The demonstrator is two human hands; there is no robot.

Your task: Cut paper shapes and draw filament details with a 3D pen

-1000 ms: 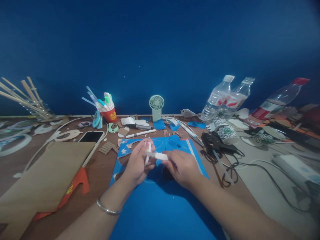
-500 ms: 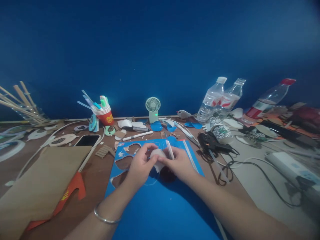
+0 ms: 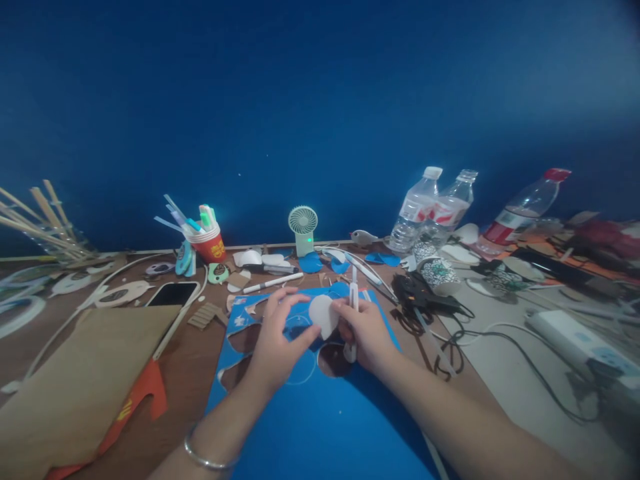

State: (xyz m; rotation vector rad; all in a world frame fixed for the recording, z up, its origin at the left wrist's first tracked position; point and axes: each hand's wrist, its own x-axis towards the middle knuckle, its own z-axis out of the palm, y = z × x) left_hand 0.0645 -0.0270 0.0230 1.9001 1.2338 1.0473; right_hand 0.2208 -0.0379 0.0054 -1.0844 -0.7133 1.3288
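Both hands shifted: left hand [image 3: 280, 340] now pinches the white paper piece [image 3: 323, 315], right hand [image 3: 364, 328] grips the pen [image 3: 353, 313] upright.

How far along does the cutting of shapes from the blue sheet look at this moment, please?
Done: the blue sheet already has several rounded holes along its far left part, and blue cut pieces lie near the fan. In hand: the left hand pinches a white round piece; the right hand grips a white pen-like tool. Left: most of the sheet is uncut.

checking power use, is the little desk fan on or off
Likely on: the fan stands upright with a green light glowing at its base; whether its blades spin cannot be told.
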